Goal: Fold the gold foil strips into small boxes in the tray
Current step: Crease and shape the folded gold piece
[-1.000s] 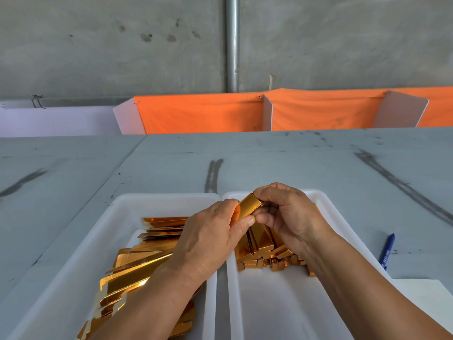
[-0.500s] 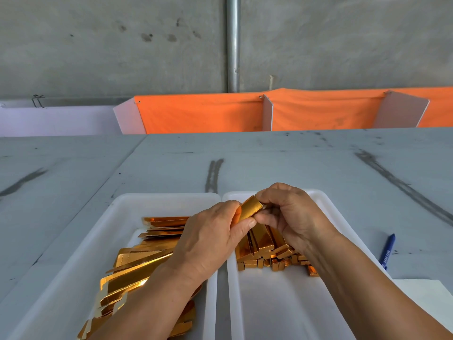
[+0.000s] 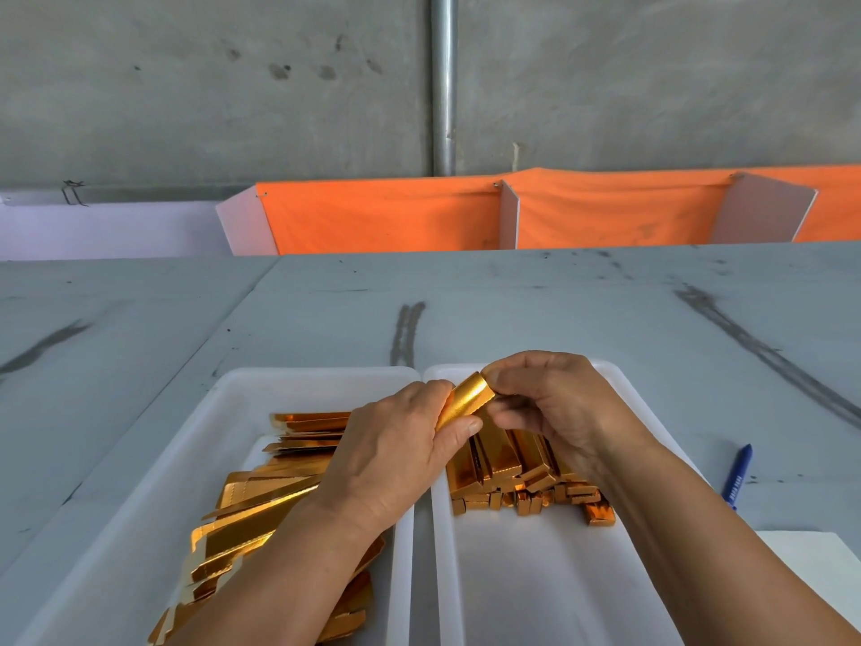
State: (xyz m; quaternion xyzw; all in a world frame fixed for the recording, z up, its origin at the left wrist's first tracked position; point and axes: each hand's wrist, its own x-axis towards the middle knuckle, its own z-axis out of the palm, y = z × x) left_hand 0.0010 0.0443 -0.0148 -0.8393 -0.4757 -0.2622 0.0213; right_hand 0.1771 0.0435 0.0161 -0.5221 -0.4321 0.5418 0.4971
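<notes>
Both hands hold one gold foil strip [image 3: 466, 399], partly folded, above the gap between two white trays. My left hand [image 3: 396, 454] grips its near end between thumb and fingers. My right hand [image 3: 554, 403] pinches its far end with curled fingers. The left tray [image 3: 140, 482] holds a heap of flat gold strips [image 3: 261, 505]. In the right tray [image 3: 536, 589] lies a pile of folded gold boxes [image 3: 522, 477], partly hidden behind my hands.
A blue pen [image 3: 737, 475] lies on the grey table [image 3: 559, 310] to the right of the trays, with a white sheet [image 3: 810, 566] near it. Orange cloth on white dividers [image 3: 466, 216] stands along the table's far edge before a concrete wall.
The hands have stayed in place; the fingers have worked the strip slightly, and its far end now looks more rounded under my right fingertips.
</notes>
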